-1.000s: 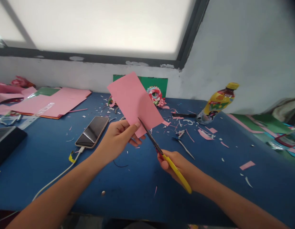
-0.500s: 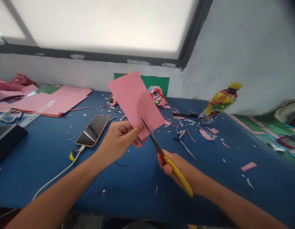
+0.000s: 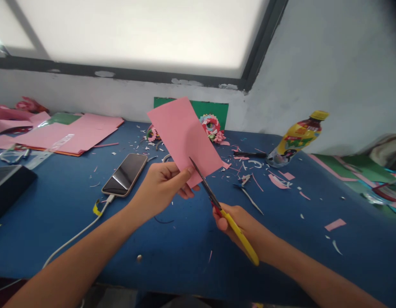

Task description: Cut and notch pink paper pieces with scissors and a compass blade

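A pink rectangle of paper (image 3: 185, 132) is held up tilted above the table. My left hand (image 3: 167, 184) pinches its lower left corner, thumb in front and fingers behind. My right hand (image 3: 238, 222) grips a pair of scissors (image 3: 238, 235) with yellow and red handles. The dark blades reach up and left across the lower part of the paper, and the tip is close to my left thumb. One blade shows in front of the paper; whether the other lies behind it I cannot see.
A phone (image 3: 125, 174) with a white cable lies left on the blue table (image 3: 108, 252). Pink sheets (image 3: 79, 132) are stacked at the back left. A paper wreath (image 3: 211, 124) leans near a green card (image 3: 222, 111). A yellow-labelled bottle (image 3: 296, 139) stands right, among paper scraps.
Hands, paper and scissors stay almost as they were. The paper sits very slightly further right, and the whole view has shifted a little.
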The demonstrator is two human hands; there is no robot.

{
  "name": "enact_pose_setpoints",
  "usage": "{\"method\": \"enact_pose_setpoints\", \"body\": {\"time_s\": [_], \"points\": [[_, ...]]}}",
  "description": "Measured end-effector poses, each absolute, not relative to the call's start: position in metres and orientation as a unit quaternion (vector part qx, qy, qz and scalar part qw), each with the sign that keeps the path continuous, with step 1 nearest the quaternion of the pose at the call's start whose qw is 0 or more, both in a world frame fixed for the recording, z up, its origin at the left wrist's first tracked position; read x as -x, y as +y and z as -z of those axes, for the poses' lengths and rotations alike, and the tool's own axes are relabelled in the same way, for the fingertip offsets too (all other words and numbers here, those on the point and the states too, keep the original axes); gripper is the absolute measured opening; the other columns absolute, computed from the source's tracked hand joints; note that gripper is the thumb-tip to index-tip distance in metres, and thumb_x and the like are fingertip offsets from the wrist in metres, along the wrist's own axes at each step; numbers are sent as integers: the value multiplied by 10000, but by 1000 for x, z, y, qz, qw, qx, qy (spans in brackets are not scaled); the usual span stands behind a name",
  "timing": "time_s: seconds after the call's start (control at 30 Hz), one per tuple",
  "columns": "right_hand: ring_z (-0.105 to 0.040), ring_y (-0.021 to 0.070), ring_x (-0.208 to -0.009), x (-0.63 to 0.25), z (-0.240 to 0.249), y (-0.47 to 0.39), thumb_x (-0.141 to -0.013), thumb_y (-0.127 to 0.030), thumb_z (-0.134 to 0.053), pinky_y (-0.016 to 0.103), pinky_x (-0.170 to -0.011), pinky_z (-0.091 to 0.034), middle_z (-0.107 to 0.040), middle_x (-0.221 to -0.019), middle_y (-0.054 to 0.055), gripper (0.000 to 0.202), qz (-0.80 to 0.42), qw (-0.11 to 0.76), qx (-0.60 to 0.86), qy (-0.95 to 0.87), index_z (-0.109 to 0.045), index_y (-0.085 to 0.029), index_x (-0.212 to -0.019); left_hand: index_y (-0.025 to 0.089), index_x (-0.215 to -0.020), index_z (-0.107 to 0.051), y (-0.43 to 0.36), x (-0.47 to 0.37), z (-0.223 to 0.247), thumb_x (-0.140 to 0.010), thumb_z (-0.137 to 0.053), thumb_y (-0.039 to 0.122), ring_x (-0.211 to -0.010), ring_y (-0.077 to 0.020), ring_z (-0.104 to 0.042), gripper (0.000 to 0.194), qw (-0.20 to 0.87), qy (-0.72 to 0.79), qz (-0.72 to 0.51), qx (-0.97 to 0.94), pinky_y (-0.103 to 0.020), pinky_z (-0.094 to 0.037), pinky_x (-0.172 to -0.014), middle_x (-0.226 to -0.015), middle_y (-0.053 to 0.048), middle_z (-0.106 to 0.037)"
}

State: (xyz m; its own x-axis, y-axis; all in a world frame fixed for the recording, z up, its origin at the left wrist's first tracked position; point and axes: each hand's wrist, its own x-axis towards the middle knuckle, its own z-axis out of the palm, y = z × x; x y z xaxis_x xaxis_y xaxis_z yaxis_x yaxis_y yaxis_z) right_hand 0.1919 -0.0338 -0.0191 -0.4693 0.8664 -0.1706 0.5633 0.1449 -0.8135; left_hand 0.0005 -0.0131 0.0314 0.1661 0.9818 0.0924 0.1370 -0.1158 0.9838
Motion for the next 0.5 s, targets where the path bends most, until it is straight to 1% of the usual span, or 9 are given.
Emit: {"method": "enact_pose_setpoints", "body": {"time_s": [0.17,0.23,0.4,0.5], "points": [[-323,79,-475,-190,17,-35,-774,-344,-479,196,-408,-241,-408,-542,-30,252,-446,163,497,-727,-364,-194,-607,141,-576,-599,-12,-1,-31,-791,-551,250,-428,-77,-591,245,477,475,-442,-593,-133,-489,-440,-481,19,-628],[-308,75,-461,-189,17,-35,-775,-357,-481,191,-389,-232,-395,-534,-34,264,-449,165,502,-720,-361,-196,-604,144,-569,-596,-12,-1,-31,-786,-553,250,-424,-82,-589,245,472,477,-443,-595,-142,-491,-441,-479,16,-628],[-343,87,-468,-189,16,-34,-769,-425,-477,198,-397,-252,-396,-529,-29,299,-438,163,494,-733,-372,-201,-602,144,-572,-602,-12,-2,-30,-784,-547,259,-419,-86,-586,248,468,475,-443,-599,-150,-491,-437,-475,13,-625],[-335,82,-446,-190,17,-33,-768,-387,-470,200,-401,-258,-380,-515,-37,262,-430,157,497,-737,-380,-202,-605,145,-573,-602,-12,-1,-29,-782,-552,261,-421,-83,-586,244,474,467,-445,-600,-147,-492,-440,-480,16,-627]]}}
